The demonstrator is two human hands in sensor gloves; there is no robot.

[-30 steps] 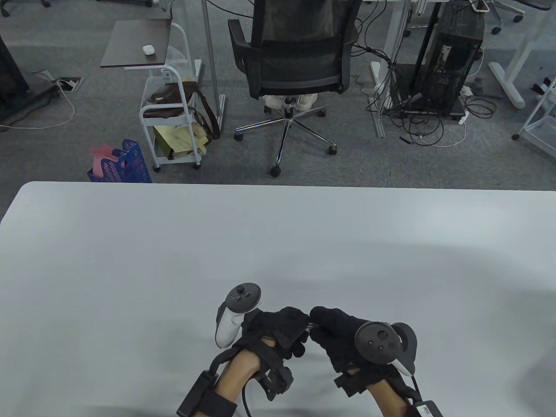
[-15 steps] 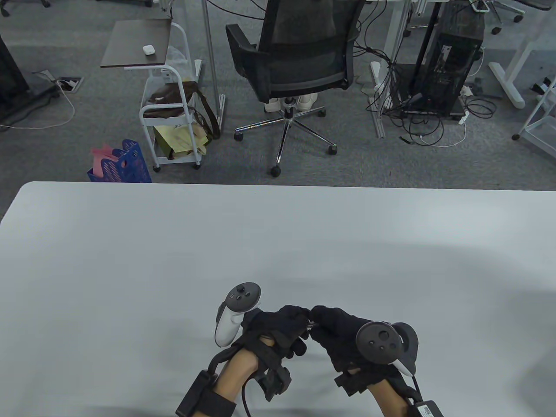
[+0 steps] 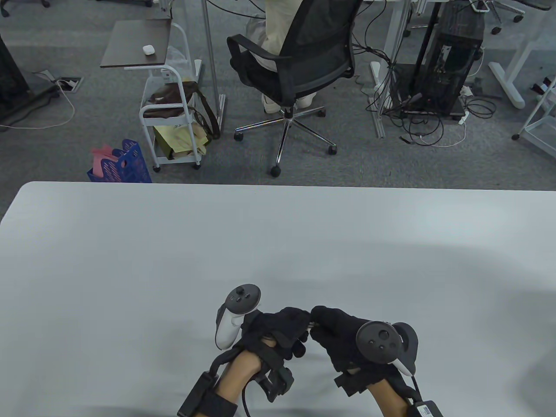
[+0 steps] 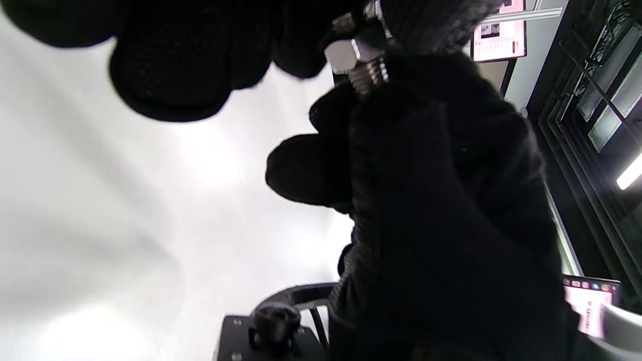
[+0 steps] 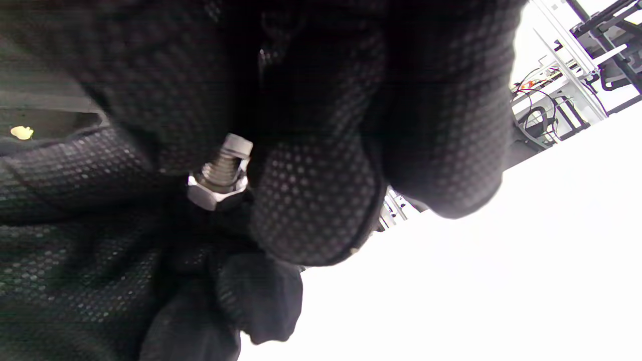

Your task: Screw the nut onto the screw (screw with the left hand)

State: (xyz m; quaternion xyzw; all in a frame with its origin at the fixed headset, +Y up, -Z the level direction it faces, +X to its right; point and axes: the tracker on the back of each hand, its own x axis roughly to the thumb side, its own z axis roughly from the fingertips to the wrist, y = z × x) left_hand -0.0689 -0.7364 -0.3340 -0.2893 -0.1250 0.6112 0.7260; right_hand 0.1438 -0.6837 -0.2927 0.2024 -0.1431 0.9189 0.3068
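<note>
Both black-gloved hands meet fingertip to fingertip low over the white table, near its front edge. A steel screw carries a hex nut partway along its thread. My left hand pinches the nut with curled fingers. My right hand grips the screw; its threaded shank runs from the nut into the right glove. In the table view only a sliver of metal shows between the fingertips. The screw's head is hidden.
Beyond the table's far edge a person sits on a black office chair. A white trolley and a blue basket stand at the left, and cables and a computer tower at the right.
The hands stay joined in the same spot; the left fingers shift slightly on the nut. In the background the office chair has turned and a seated person has come into view.
</note>
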